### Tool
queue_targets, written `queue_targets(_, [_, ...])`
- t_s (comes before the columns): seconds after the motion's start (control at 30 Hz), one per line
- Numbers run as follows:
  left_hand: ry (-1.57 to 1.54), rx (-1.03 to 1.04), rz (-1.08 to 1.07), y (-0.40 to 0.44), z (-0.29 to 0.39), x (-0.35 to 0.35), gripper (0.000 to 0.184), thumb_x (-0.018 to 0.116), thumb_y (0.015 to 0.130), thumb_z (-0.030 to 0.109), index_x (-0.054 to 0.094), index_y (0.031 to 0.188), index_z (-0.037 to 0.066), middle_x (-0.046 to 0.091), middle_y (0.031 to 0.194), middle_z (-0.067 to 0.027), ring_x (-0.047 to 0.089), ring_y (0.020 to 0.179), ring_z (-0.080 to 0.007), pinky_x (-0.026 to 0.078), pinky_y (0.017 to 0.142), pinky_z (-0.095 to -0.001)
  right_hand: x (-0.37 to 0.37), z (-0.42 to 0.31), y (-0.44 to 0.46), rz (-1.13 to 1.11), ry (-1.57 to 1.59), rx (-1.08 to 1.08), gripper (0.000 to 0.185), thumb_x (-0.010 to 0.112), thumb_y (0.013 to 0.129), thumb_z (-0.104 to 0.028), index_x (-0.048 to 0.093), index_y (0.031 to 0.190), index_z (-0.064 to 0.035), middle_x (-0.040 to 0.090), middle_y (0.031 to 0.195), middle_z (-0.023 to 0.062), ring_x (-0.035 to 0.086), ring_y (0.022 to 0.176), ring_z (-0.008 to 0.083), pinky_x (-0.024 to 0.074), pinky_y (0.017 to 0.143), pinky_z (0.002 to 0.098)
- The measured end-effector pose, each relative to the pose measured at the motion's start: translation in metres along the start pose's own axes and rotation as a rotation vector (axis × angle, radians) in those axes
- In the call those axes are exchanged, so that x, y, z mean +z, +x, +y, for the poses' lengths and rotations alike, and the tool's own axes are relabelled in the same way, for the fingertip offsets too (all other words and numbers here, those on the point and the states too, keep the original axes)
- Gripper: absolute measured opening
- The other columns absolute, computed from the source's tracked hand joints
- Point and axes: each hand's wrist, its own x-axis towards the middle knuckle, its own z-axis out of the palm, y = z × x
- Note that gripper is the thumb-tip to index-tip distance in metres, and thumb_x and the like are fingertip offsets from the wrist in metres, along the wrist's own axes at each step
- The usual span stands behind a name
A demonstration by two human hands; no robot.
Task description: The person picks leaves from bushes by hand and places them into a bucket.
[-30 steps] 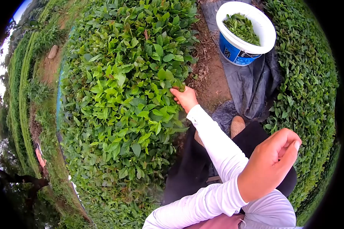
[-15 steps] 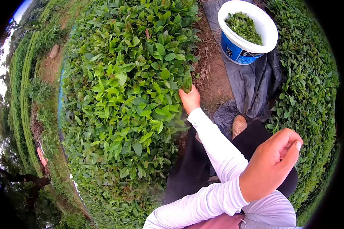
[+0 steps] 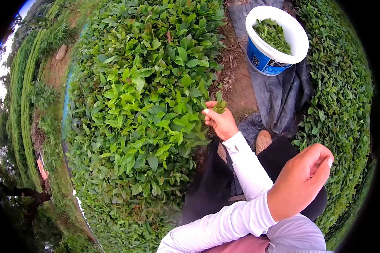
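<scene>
My right hand (image 3: pixel 222 122) is beside the right edge of a leafy tea bush (image 3: pixel 143 101), its thumb and fingers closed on a few green tea shoots (image 3: pixel 219 105). Leaf tips stick up above the fingers. Closer to the camera, my left hand (image 3: pixel 297 183) is held over my dark-clad leg, with the left forearm crossing above the right. Its fingers are curled in against the thumb; whatever may be inside is hidden. Ahead on the right stands a white bucket (image 3: pixel 299 41) with a blue label, partly filled with picked green leaves (image 3: pixel 273 36).
Black plastic sheeting (image 3: pixel 278 97) lies on the bare soil (image 3: pixel 240 84) between the rows, under the bucket. A second hedge (image 3: pixel 342 105) borders the right side. My feet (image 3: pixel 263 141) are in the narrow path. Further rows (image 3: pixel 23 105) run at the far left.
My right hand has drawn back from the bush edge, down and to the right, and the shoots now show clear of the foliage. My left hand stays nearly still.
</scene>
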Motion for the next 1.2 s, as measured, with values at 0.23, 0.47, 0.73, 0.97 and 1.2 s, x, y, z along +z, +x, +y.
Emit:
queue_targets(0.23, [0.028,-0.022,-0.001,-0.002,0.004,-0.002,0.012,0.050,0.092,0.012,0.050,0.097,0.001,0.051,0.080,0.0015,0.045,0.069,-0.0018,0.040,0.063,-0.0185,0.010,0.008,0.022,-0.083,-0.029,0.017,0.014,0.061,0.084,-0.006,0.053,0.095,-0.0076,0.059,0.084,0.0024,0.059,0.070,0.0113,0.0509,0.061,0.0246])
queue_targets(0.47, [0.007,0.003,0.013,0.000,0.002,-0.003,0.011,0.050,0.091,0.011,0.050,0.096,0.001,0.051,0.079,0.0012,0.045,0.069,-0.0021,0.040,0.063,-0.0187,0.019,0.009,0.065,0.212,-0.275,-0.012,0.021,0.051,0.088,-0.009,0.050,0.109,-0.0054,0.058,0.087,0.0048,0.057,0.065,0.0124,0.0494,0.056,0.0265])
queue_targets(0.73, [0.014,0.013,0.007,0.002,0.002,-0.006,0.010,0.049,0.091,0.010,0.050,0.095,0.001,0.050,0.079,0.0010,0.044,0.068,-0.0019,0.039,0.062,-0.0188,0.031,0.005,0.075,0.034,-1.087,-0.457,0.025,0.067,0.072,-0.018,0.062,0.092,-0.0043,0.063,0.080,0.0118,0.061,0.071,0.0286,0.0468,0.064,0.0366])
queue_targets(0.97, [-0.007,0.014,0.026,0.001,0.003,-0.005,0.009,0.049,0.091,0.009,0.049,0.094,0.001,0.050,0.078,0.0010,0.045,0.067,-0.0021,0.040,0.061,-0.0190,0.041,0.010,0.079,0.166,-1.059,-0.665,0.030,0.066,0.064,-0.007,0.059,0.093,-0.0027,0.058,0.086,0.0149,0.057,0.079,0.0342,0.0465,0.069,0.0366])
queue_targets(1.2, [0.017,0.020,0.016,0.001,0.002,-0.005,0.009,0.049,0.091,0.010,0.050,0.094,0.001,0.050,0.079,0.0001,0.046,0.068,-0.0029,0.040,0.062,-0.0193,0.011,0.034,0.102,0.309,-0.823,-0.640,0.030,0.056,0.071,0.001,0.059,0.100,-0.0012,0.061,0.092,0.0115,0.061,0.080,0.0262,0.0474,0.069,0.0303])
